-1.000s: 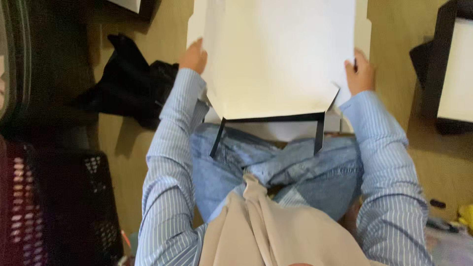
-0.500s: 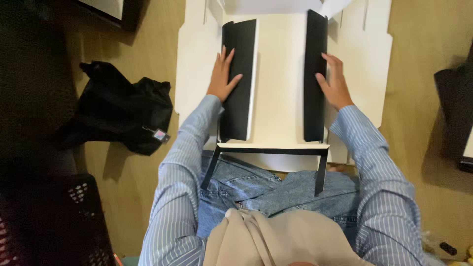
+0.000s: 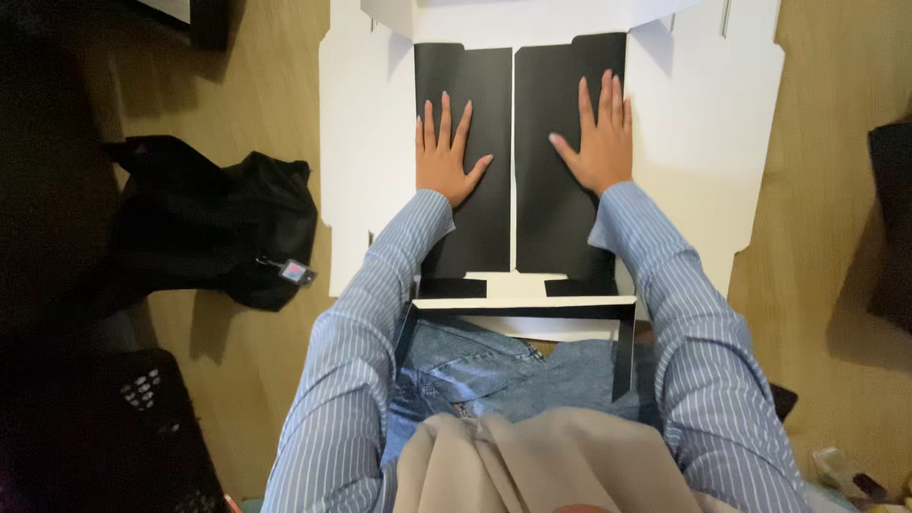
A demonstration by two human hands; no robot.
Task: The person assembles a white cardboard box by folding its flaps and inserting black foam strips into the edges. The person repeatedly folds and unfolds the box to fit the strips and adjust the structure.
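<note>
Black bag (image 3: 214,223) lies on the wood floor (image 3: 256,380) at far left, well apart from the work; dark crate (image 3: 104,427) nearer you on the same side.

Flat white cardboard sheet (image 3: 703,133) lies on the floor in front of your knees, with two black flaps folded inward onto its middle, side by side, a thin seam between them.

Left flap (image 3: 475,85): your left hand (image 3: 445,157) lies flat on it, fingers spread and straight, gripping nothing, palm pressing down. Put the weight through the heel of the hand and run it along the fold line at the flap's outer edge, so the crease sets evenly.

Right flap (image 3: 556,95): your right hand (image 3: 597,142) mirrors it, open and flat, fingers together and pointing away, thumb out toward the seam. Keep equal pressure so the flaps don't creep over each other.

Both arms reach forward, elbows slightly bent, striped sleeves over the near black tabs. Near edge of the sheet stands folded up against your knees.
</note>
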